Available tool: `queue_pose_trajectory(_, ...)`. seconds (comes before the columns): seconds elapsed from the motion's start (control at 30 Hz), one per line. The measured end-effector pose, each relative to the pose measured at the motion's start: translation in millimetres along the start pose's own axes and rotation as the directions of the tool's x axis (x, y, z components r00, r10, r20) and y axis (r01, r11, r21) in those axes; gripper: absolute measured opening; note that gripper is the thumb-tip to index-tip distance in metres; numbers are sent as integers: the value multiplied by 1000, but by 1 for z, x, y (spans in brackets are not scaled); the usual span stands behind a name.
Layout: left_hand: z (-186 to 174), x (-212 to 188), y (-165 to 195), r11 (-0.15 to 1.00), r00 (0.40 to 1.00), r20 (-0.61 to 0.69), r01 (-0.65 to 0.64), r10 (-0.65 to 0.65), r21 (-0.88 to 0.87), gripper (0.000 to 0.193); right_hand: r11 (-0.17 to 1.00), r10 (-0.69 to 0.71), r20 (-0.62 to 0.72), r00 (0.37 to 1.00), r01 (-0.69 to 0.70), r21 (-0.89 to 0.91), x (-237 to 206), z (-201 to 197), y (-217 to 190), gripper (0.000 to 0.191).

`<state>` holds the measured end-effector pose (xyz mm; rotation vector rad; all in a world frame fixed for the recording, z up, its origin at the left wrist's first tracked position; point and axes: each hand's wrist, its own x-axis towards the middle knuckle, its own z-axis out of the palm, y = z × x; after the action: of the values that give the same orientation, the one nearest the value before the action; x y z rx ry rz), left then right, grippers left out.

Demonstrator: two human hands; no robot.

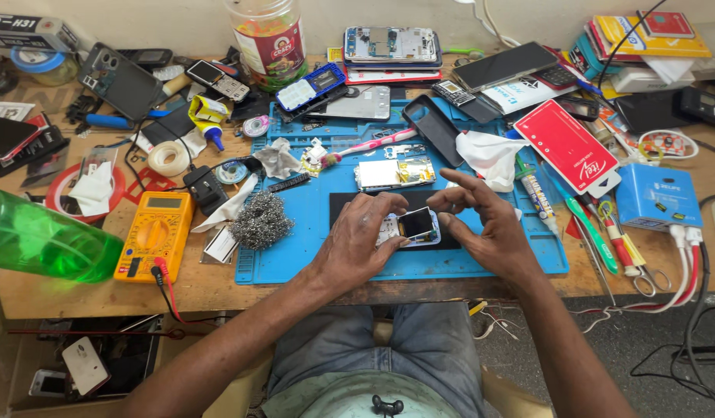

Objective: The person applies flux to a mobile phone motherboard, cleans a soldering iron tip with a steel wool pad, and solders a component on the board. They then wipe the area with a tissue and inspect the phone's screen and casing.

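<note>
Now small screen tilted between hands

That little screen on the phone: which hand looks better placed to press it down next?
Probably the right hand: its fingertips curl over the small screen at its right edge. The left hand lies flat over the phone, seemingly steadying it on the blue mat.

You see a blue mat on the brown wooden bench, a yellow meter at left, a green bottle at the left edge, a red card at upper right, and grey steel wool.
</note>
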<state>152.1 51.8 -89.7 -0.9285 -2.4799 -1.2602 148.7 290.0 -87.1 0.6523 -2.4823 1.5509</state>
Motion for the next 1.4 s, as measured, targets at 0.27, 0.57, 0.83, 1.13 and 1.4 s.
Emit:
queue_pose_trajectory(0.27, -1, 1, -1, 982, 990, 115, -99, 81, 163, 51, 976, 25, -62, 998, -38, -215, -23, 2, -7, 54)
queue_pose_trajectory(0.57, 2, -5, -11, 989, 992, 114, -74, 59, 132, 53, 943, -63, -47, 997, 44, -331, -24, 15, -10, 53)
queue_pose_trajectory(0.83, 1, -6, -16, 993, 994, 93, -73, 64, 94, 57, 935, 6, -28, 1000, -15, -353, -16, 20, -12, 58)
queue_pose_trajectory(1.13, 1, -3, -14, 997, 994, 108, -9, 1, 74, 54, 938, 201, -12, 980, -196, -287, -9, 22, -18, 57)
queue_pose_trajectory(1.4, -9, -8, -1, 981, 979, -53, -194, 195, 24, 50, 831, 375, -88, 923, -293, 473, -13, 27, -6, 84)
